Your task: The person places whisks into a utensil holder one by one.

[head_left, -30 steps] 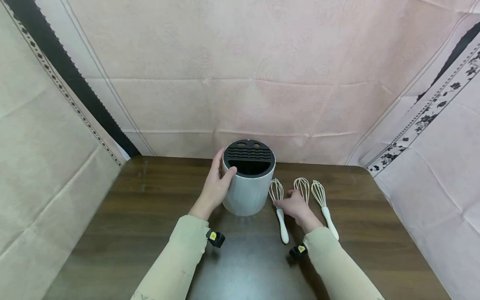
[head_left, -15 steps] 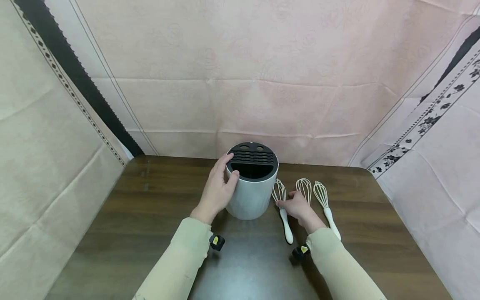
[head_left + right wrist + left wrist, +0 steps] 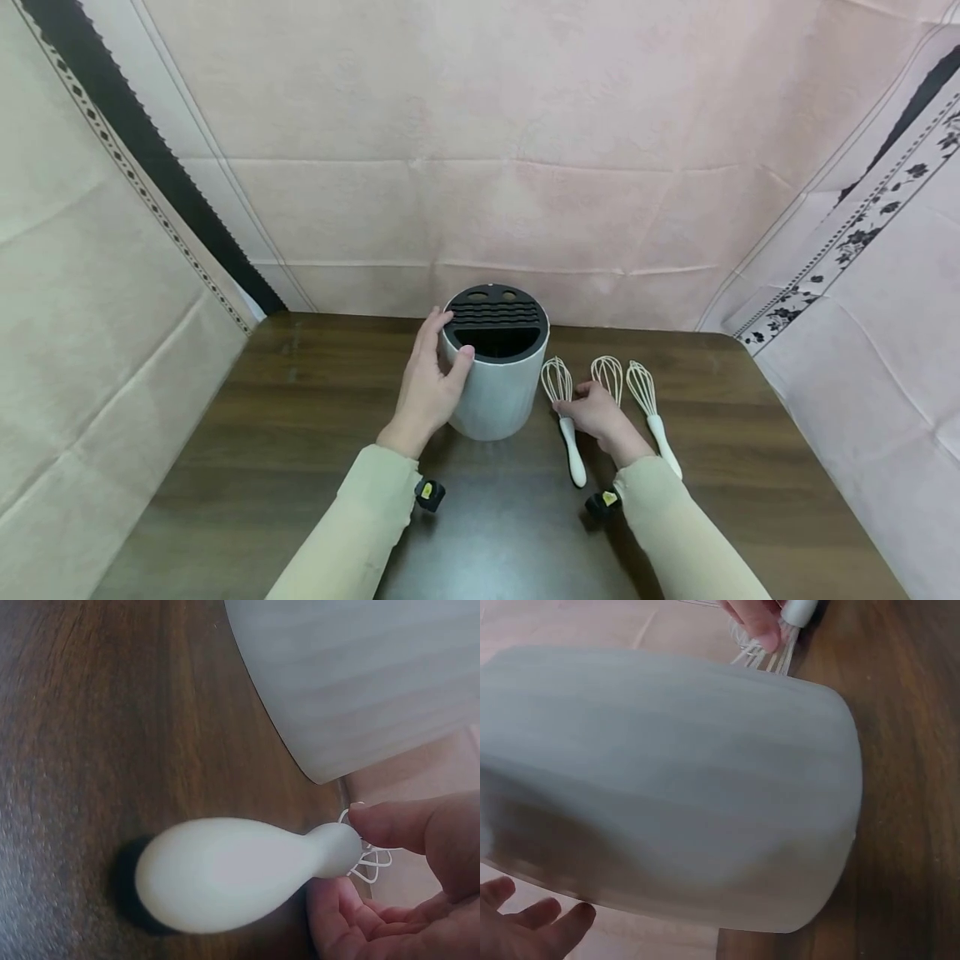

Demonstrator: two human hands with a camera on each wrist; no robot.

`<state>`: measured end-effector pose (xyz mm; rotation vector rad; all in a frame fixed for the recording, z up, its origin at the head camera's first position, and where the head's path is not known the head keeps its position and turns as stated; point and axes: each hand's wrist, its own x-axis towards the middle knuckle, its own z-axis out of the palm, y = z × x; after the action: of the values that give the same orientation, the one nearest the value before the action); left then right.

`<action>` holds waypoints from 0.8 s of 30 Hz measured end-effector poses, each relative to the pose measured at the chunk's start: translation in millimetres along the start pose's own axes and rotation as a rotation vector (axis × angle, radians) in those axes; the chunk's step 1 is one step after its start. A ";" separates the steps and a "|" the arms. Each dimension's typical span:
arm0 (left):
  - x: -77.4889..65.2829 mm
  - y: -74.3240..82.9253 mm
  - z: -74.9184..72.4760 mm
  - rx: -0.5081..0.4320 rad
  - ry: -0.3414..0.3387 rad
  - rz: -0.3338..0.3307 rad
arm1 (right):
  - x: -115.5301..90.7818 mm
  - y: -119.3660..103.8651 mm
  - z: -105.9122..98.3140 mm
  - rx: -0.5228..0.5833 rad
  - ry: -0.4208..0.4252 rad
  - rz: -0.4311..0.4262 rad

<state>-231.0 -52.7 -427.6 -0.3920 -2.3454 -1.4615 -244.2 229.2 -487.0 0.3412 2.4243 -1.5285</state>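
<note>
Left hand (image 3: 429,385) wraps the left side of the white utensil holder (image 3: 495,392), thumb near its black slotted top, fingers curled round the wall. Holder stands upright on the dark wood table (image 3: 300,417). Just right of it lies the leftmost whisk (image 3: 564,412); right hand (image 3: 600,414) pinches its neck where handle meets wires, thumb and fingertips closing on it. Two more whisks (image 3: 645,408) lie beside it, further right, the nearer partly under the hand.
</note>
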 end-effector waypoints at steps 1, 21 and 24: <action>-0.1 -0.9 -0.1 -0.005 0.006 0.000 | 0.3 -0.3 0.3 -0.003 -0.001 -0.003; 1.4 -3.5 10.3 0.003 0.015 -0.051 | -3.6 5.6 -6.6 -0.034 -0.018 -0.074; 1.2 -5.3 7.0 -0.004 0.013 -0.061 | -2.0 4.9 -4.9 -0.014 -0.037 -0.089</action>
<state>-235.3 -48.6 -434.2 -0.3140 -2.3642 -1.4925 -241.1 235.6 -488.5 0.2032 2.4503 -1.5393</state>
